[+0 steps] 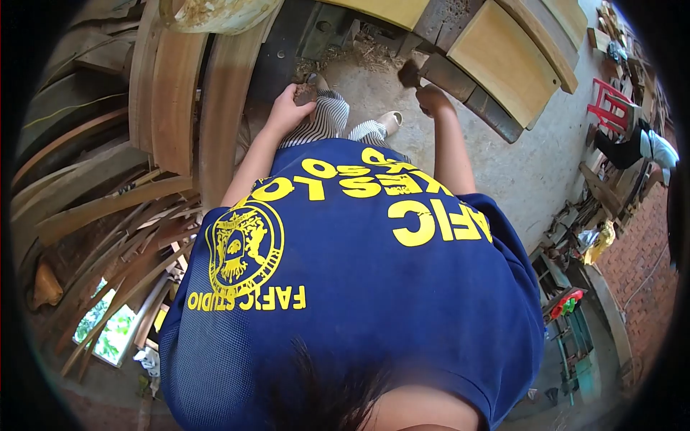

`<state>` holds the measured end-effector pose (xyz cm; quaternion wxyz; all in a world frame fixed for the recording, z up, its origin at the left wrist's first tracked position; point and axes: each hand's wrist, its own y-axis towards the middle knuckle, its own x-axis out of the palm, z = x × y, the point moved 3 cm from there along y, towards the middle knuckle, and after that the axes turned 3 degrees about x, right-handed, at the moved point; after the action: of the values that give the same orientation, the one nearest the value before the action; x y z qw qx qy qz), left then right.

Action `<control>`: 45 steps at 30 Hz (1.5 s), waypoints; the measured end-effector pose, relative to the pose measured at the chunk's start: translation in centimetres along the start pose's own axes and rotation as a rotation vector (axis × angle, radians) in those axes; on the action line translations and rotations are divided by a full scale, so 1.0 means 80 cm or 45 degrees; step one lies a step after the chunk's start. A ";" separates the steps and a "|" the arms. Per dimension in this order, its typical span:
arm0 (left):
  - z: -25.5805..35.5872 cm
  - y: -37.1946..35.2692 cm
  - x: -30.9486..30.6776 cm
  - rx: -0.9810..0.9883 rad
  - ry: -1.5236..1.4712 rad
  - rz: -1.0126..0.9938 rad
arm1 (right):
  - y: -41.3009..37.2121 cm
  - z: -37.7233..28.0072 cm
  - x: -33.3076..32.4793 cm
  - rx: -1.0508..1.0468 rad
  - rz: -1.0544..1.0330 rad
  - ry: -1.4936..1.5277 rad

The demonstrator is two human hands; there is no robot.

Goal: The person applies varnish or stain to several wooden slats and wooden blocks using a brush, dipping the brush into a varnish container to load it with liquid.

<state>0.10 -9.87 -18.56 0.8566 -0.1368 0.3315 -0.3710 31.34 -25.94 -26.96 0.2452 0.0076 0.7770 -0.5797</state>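
Observation:
At the upper left my left hand (288, 113) is closed around a small rough brown piece (305, 93), held just above the striped trousers. I cannot tell what kind of thing it is. My right hand (434, 102) is wrapped round the short handle of a tool with a dark brown, blocky head (410, 74). That head points up and left, over the concrete floor. Right of this hand lies a flat yellowish wooden panel (503, 63) on a dark bench (474, 100).
Long curved boards (233, 108) lean close by my left arm. A pale container (215, 16) stands at the top. Wood shavings (366, 56) litter the floor (517, 172). Far right are a red plastic stool (609, 104), another person (658, 147) and a brick surface (640, 266).

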 end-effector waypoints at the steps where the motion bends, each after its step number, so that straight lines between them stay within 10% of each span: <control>1: 0.001 0.000 0.000 0.000 0.005 0.015 | 0.042 0.029 0.028 -0.712 0.599 -0.757; 5: 0.004 -0.004 -0.002 0.008 0.045 0.034 | -0.038 -0.025 0.038 -0.254 0.882 0.441; 14: 0.015 -0.005 -0.007 0.043 -0.074 0.049 | -0.054 -0.016 0.047 -0.307 1.155 0.590; 16: 0.022 -0.001 -0.005 0.026 -0.152 0.028 | -0.038 -0.016 0.049 -0.435 0.720 0.430; 18: 0.030 0.000 -0.007 0.013 -0.227 0.007 | -0.045 -0.010 0.068 -0.008 0.042 0.528; 24: 0.063 -0.001 -0.021 0.008 -0.627 0.109 | -0.118 0.002 0.060 -0.597 0.432 0.562; 29: 0.071 0.001 -0.027 -0.063 -0.889 0.038 | -0.244 -0.002 0.001 -0.302 0.326 0.520; 34: 0.070 0.001 -0.028 -0.183 -1.310 -0.130 | -0.328 -0.017 -0.012 -0.725 0.625 0.543; 39: 0.084 -0.002 -0.024 -0.101 -2.052 -0.676 | -0.235 0.072 0.066 -0.404 0.774 0.523; 45: 0.094 -0.007 -0.013 -0.133 -2.090 -0.574 | -0.303 0.039 0.041 -0.580 0.922 0.843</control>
<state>4.29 -9.58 -12.20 0.7237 -0.4644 -0.4129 -0.3002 22.42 -37.57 -7.10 0.1669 0.4039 0.8664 -0.2417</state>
